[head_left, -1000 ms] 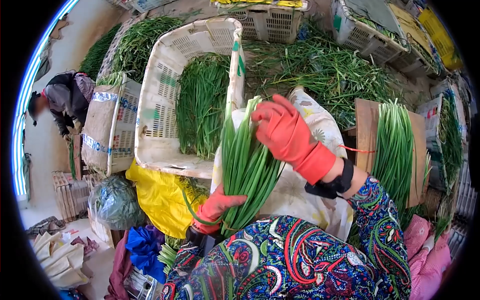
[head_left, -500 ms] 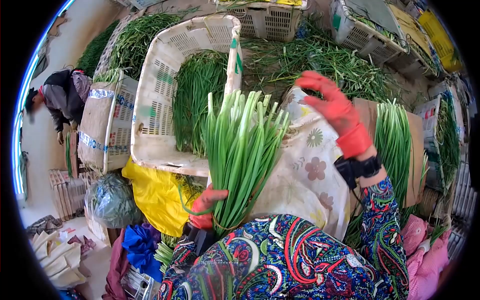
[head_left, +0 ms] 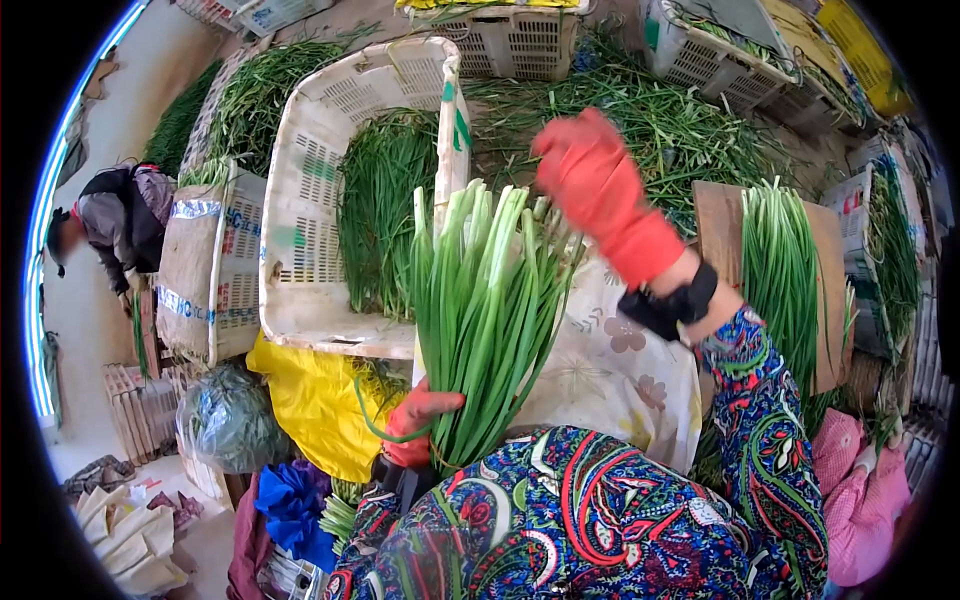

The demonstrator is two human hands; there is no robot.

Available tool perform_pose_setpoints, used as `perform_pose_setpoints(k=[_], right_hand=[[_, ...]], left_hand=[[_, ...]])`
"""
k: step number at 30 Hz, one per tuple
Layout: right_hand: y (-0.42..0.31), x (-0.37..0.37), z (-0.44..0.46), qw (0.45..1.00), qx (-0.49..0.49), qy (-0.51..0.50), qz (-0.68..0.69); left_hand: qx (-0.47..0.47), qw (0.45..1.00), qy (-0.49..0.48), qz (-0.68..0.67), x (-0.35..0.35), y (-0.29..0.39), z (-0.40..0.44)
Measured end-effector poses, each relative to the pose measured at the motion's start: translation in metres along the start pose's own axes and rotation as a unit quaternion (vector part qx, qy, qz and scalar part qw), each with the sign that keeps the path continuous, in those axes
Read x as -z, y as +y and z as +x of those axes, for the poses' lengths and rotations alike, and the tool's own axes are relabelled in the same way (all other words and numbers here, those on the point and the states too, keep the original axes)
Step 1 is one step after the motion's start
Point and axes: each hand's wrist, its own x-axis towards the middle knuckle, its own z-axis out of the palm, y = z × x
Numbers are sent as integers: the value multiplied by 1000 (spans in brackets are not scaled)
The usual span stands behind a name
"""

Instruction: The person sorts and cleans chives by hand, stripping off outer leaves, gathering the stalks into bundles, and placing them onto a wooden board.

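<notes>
My left hand (head_left: 415, 425), in a red rubber glove, is closed around the lower part of a bunch of Chinese chives (head_left: 480, 320). The bunch stands upright against my body, its pale stalk ends up and fanned out. One bent leaf loops out over my left wrist. By the upper right of those stalk ends is my right hand (head_left: 600, 190), also red-gloved and slightly blurred. Its fingers look curled in, and whatever they may hold is hidden. A flower-patterned cloth (head_left: 630, 370) lies behind and right of the bunch.
A white plastic crate (head_left: 280, 240) with chives inside stands ahead on the left. Chives lie on a brown board (head_left: 720, 225) at right. Loose leaves (head_left: 690, 130) are heaped beyond. At far left, another person (head_left: 125, 215) bends forward. A yellow sheet (head_left: 310, 400) lies below the crate.
My right hand has swung left and its fingers, spread before, have curled in by the stalk ends. My left hand keeps its hold on the chives. The view has shifted slightly.
</notes>
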Motion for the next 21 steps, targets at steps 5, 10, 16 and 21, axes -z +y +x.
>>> perform_pose_setpoints(k=[5,10,16,21], right_hand=[[-12,72,11,967,52,-167,186],[-49,37,-22,978,32,-205,19],[-55,16,-33,977,49,-196,74],[-47,27,-21,909,-11,-391,145]], left_hand=[[18,1000,14,-10,3,3,-2],[32,997,-19,-64,3,3,3],[8,999,-1,-37,-1,1,-1],[-6,1000,-15,-11,4,-4,4]])
